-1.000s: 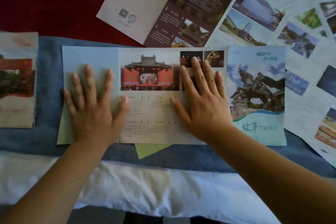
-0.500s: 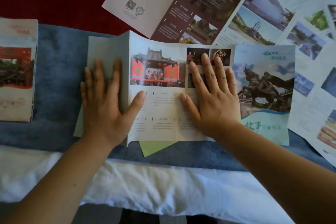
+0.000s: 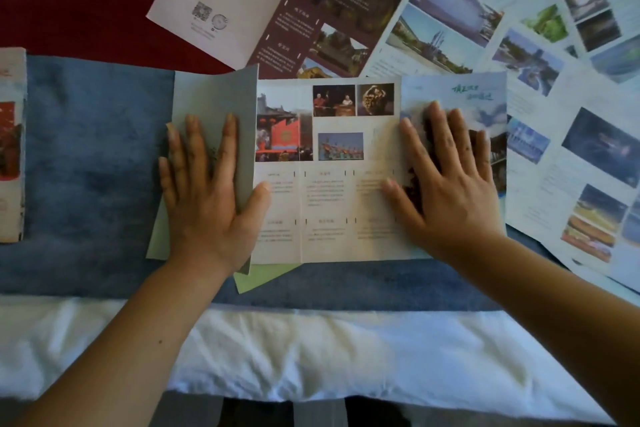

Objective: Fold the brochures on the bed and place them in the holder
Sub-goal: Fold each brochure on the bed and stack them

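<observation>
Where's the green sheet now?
Head view, centre-left: a corner of the green sheet pokes out under the near edge of the open brochure, by the left hand, on the blue blanket.

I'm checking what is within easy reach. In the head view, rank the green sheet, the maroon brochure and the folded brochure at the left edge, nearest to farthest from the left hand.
1. Green sheet, poking out beside the wrist of the left hand, near side.
2. Maroon brochure, beyond the fingertips, far side.
3. Folded brochure, at the left edge, across the blue blanket.
</observation>
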The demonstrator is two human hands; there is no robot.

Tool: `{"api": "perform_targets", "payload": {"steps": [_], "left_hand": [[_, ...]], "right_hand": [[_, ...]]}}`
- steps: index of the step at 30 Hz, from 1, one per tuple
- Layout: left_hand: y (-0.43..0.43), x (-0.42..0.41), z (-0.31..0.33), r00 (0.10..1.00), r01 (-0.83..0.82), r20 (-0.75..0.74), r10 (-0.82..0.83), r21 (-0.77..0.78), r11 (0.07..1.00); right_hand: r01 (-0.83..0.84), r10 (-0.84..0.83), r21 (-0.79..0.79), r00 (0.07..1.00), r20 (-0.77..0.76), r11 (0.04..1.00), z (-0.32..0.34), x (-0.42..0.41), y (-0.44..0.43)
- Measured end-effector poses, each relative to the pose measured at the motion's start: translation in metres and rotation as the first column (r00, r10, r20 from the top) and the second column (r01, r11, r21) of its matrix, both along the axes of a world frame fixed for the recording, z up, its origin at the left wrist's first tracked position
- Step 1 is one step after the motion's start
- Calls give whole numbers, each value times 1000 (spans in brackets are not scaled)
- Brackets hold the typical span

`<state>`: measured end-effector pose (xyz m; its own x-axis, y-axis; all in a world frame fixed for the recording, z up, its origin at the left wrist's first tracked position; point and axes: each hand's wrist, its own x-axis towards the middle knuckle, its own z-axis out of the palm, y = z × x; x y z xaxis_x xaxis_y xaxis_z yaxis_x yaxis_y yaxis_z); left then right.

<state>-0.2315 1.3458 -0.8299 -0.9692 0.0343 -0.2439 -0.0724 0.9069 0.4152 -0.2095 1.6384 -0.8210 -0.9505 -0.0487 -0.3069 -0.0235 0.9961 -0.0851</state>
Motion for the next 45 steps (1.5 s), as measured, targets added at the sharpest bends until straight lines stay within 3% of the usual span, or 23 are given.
{"api": "perform_targets", "payload": {"steps": [11,17,21,39,45], "left_hand": [[51,10,6,996,89,-18,-89,56,994],[74,13,9,998,67,-16,-67,52,996],[85,13,12,998,65,13,-67,81,995],[166,24,9,994,113,20,-111,-122,986],[180,27,-15,995,98,-7,-103,-259,961]], "right_hand": [[28,-29,-29,999,-25,999,-14,7,3],[24,-33,-218,999,-36,976,0,0,24],[70,-75,-62,993,-87,996,-1,10,46],[118,-137,-126,979,-154,985,-23,22,46],[125,-147,-136,975,-169,983,-25,23,46]]}}
